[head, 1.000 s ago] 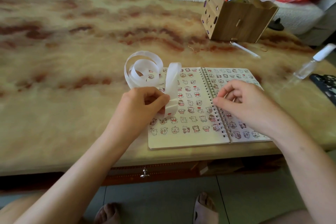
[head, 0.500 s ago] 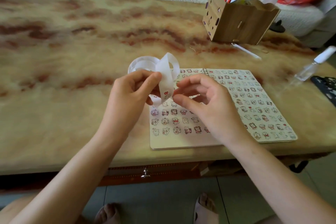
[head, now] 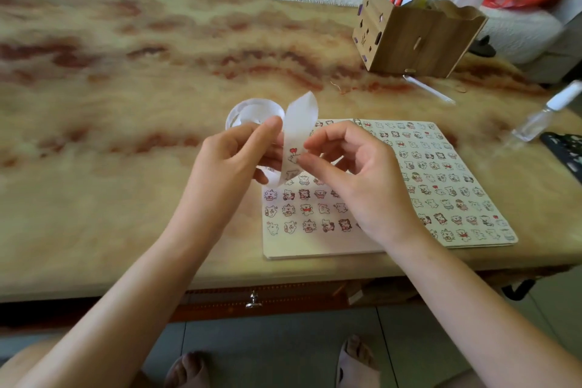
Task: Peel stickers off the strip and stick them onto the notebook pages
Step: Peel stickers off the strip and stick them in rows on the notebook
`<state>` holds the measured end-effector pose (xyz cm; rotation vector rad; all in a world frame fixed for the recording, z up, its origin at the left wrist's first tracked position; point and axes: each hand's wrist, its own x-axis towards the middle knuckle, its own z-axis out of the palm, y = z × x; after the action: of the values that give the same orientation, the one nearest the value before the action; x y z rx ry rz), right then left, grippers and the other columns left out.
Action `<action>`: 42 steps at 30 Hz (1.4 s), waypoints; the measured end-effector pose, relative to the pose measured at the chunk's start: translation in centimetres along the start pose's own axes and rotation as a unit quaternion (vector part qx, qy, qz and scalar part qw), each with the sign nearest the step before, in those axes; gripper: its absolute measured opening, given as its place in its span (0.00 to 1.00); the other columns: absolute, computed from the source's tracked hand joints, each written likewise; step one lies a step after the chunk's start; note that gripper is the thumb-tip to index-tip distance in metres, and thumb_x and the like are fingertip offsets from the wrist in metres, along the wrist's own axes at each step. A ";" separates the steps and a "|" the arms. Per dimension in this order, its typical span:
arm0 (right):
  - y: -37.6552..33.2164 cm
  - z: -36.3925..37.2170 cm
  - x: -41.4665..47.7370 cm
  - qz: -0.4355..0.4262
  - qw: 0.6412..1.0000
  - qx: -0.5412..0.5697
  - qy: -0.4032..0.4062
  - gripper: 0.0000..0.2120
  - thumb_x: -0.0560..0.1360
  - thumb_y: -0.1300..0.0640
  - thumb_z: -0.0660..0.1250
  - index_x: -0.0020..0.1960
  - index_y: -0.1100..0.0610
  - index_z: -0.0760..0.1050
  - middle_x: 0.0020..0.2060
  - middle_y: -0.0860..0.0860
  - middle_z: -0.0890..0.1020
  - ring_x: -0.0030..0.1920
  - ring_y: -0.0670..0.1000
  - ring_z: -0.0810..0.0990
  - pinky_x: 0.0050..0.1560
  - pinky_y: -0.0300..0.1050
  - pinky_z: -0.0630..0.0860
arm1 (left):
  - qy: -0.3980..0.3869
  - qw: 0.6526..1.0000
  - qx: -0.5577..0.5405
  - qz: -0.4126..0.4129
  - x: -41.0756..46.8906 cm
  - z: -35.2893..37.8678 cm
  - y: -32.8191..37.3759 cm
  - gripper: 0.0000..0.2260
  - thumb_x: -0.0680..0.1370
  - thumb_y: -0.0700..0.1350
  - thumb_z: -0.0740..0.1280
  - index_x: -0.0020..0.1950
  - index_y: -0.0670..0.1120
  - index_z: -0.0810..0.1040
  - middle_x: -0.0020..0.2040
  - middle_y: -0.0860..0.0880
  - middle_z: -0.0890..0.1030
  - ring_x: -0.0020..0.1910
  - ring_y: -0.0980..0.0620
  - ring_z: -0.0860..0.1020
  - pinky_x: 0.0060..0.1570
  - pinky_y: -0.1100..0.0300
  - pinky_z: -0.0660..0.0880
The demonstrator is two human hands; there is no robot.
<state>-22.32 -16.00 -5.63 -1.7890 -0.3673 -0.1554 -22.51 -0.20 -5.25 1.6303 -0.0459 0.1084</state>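
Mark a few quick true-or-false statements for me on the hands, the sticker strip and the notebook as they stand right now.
1. The left hand holds the white paper sticker strip up above the cream-paged open notebook. True.
2. The right hand lies flat on a notebook page. False: it is raised, its fingertips pinching the strip at a red-heart sticker.
3. Both notebook pages are blank. False: rows of small cartoon stickers cover them.
4. The brown wooden pen holder stands on the marbled table beyond the notebook. True.
5. The clear spray bottle with white cap rests on the notebook. False: it rests on the table, to the notebook's right.
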 end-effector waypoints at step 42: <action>0.4 -0.1 0.1 -0.092 0.989 -0.119 -0.005 0.05 0.72 0.63 0.73 0.48 0.59 0.82 0.38 0.49 0.83 0.39 0.48 0.81 0.40 0.31 0.72 | -0.001 0.996 0.087 -0.006 -0.4 -0.2 0.0 0.07 0.76 0.47 0.68 0.40 0.47 0.83 0.32 0.54 0.83 0.31 0.64 0.78 0.30 0.73 0.70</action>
<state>-22.12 -16.16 -5.94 -1.9906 -0.5404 -0.3331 -22.90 -0.01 -5.28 1.8048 -0.0290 0.1029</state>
